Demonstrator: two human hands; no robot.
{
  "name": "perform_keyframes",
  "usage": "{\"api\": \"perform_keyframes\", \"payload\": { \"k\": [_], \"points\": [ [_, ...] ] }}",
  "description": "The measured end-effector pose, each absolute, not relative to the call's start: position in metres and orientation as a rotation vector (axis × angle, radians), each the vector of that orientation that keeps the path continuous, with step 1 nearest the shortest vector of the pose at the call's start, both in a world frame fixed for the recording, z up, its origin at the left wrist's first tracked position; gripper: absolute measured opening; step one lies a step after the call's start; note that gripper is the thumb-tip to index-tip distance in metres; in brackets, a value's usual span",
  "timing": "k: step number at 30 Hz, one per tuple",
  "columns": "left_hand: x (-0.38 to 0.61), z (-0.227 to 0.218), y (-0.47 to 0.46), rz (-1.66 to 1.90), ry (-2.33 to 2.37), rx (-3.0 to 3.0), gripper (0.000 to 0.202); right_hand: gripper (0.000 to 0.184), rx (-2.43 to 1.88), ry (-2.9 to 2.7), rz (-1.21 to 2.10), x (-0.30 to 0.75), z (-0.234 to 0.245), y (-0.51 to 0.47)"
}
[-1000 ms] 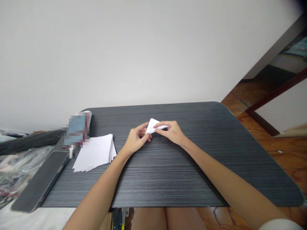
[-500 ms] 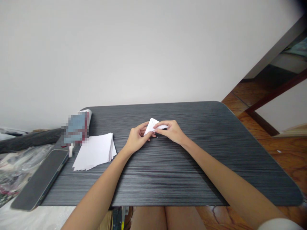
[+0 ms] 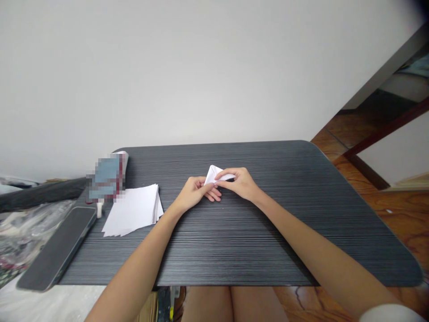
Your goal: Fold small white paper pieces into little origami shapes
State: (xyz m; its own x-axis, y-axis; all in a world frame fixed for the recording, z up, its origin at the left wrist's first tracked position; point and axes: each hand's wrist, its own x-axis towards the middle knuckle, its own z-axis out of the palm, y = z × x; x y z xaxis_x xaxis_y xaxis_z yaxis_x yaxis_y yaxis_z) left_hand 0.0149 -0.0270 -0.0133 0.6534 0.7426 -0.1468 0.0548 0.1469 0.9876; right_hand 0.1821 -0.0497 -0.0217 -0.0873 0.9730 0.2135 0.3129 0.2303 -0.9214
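Note:
A small folded piece of white paper (image 3: 213,173) lies near the middle of the dark striped table (image 3: 268,232). My right hand (image 3: 239,183) pinches its right part between thumb and fingers. My left hand (image 3: 196,193) lies over the paper's lower left part, its fingers stretched out and pressed down flat on it. Most of the paper is hidden under both hands.
A stack of white paper sheets (image 3: 132,215) lies at the table's left. A dark phone (image 3: 55,248) rests on the left edge beside a blurred blue object (image 3: 107,176). Cluttered bags lie off the table to the left. A wooden floor runs to the right.
My left hand's fingers have slid right across the folded paper and flattened over it. My right hand has kept its pinch in the same place.

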Motion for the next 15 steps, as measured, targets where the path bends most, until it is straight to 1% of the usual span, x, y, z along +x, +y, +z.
{"api": "perform_keyframes", "payload": {
  "k": [3,6,8,11,12,15],
  "points": [
    [0.0143,-0.0111,-0.0271,0.529,0.734,1.345,0.031,0.016,-1.252,-1.569,0.97,0.1839,-0.0207,-0.0489],
    [0.0132,-0.0103,-0.0266,0.507,0.713,1.336,0.036,0.016,-1.246,-1.551,1.026,0.1858,-0.0208,-0.0479],
    [0.0125,-0.0103,-0.0264,0.539,0.726,1.336,0.039,0.017,-1.246,-1.539,1.047,0.1867,-0.0214,-0.0472],
    [0.0121,-0.0101,-0.027,0.633,0.786,1.383,0.04,0.017,-1.266,-1.537,1.047,0.1872,-0.0226,-0.0465],
    [0.0122,-0.01,-0.0274,0.658,0.803,1.413,0.043,0.017,-1.273,-1.541,1.046,0.1871,-0.0228,-0.0462],
    [0.0124,-0.0104,-0.0291,0.689,0.828,1.5,0.064,0.015,-1.276,-1.535,1.042,0.1867,-0.0228,-0.0457]
  ]
}}
